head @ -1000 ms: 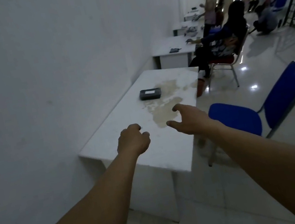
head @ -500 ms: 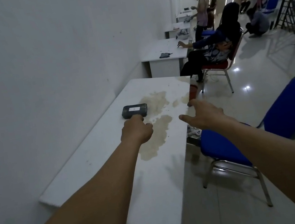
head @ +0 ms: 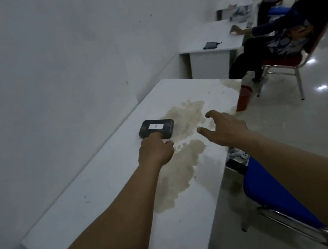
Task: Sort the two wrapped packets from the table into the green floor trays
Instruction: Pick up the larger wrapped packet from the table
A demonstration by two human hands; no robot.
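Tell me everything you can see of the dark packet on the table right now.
The packet is a small, flat, dark rectangle with rounded corners, its wrapping slightly glossy. A white label sits on its top face; the mark on it is too small to read. It lies flat on the white table, on the wall side, at the edge of a brownish stain. The left hand touches its near edge with a finger. The right hand hovers open, apart from it. Only one packet shows.

A packet (head: 156, 129) lies on the table (head: 112, 184) near the wall (head: 50, 67), a chair (head: 281, 198) to the table's right.
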